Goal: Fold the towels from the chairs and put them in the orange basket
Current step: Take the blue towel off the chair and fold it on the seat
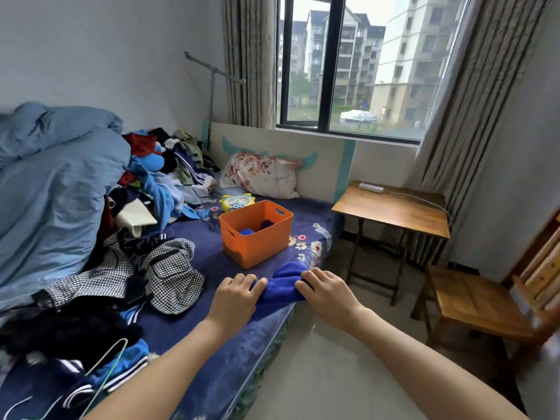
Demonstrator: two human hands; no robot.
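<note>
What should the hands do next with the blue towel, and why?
Probably lift the blue towel into the orange basket. The left hand and right hand both grip it, it already looks folded narrow, and the basket stands open just behind it on the bed.

Two slim bare forearms end in a bare left grip (235,294) and a bare right grip (326,291)

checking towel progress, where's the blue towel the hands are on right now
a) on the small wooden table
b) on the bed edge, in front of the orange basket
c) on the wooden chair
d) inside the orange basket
b: the left hand and right hand hold the blue towel on the edge of the bed, on the near side of the orange basket and outside it.
</note>
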